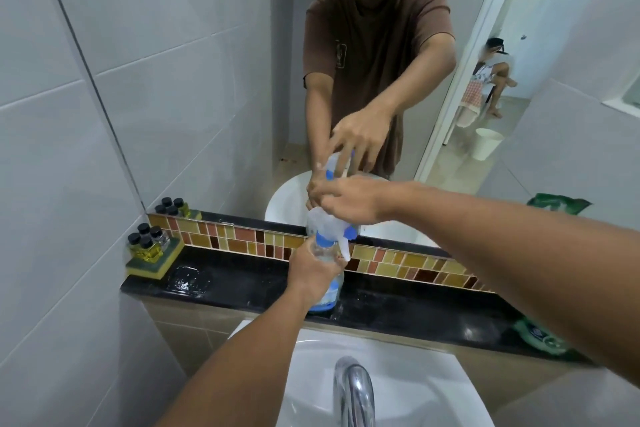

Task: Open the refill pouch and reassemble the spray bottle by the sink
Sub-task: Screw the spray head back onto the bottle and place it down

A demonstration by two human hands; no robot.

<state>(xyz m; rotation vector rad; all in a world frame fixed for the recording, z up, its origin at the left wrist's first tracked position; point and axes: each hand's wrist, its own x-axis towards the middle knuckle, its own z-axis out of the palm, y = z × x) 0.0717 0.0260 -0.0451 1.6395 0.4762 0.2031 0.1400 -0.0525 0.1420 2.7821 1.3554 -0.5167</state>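
A clear spray bottle [329,291] with a blue label stands upright on the black counter [249,284] behind the sink. My left hand [311,274] is wrapped around its body. The white and blue spray head [330,230] sits on the bottle's neck, and my right hand [349,203] grips it from above. A green refill pouch [540,340] lies on the counter at the far right, partly hidden by my right forearm.
A white sink [398,385] with a chrome tap [353,388] lies below the counter. Several small dark-capped bottles [149,243] stand on a sponge at the counter's left end. A mirror [346,62] rises above a mosaic tile strip [398,262]. Tiled wall on the left.
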